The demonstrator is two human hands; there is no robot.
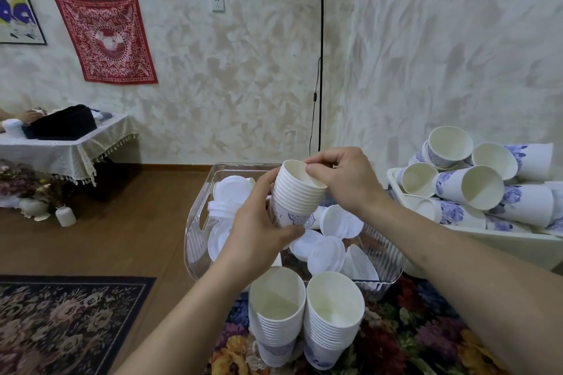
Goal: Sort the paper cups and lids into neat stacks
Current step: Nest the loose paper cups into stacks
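Observation:
My left hand (257, 231) grips a stack of several nested white paper cups (297, 195) from the left side, above a clear plastic bin (198, 240). My right hand (341, 178) pinches the rim of the top cup in that stack. Loose white lids (326, 253) lie scattered inside the bin. Two upright stacks of cups stand in front of the bin, one on the left (277, 313) and one on the right (333, 316). At the right, a white tray (457, 231) holds a loose heap of blue-flowered cups (475, 189) lying on their sides.
A flowered cloth (411, 335) covers the surface under the stacks. A black floor lamp pole (320, 70) rises behind the bin. A draped low table (61, 146) stands at the far left, and a patterned rug (67, 320) lies on the wooden floor.

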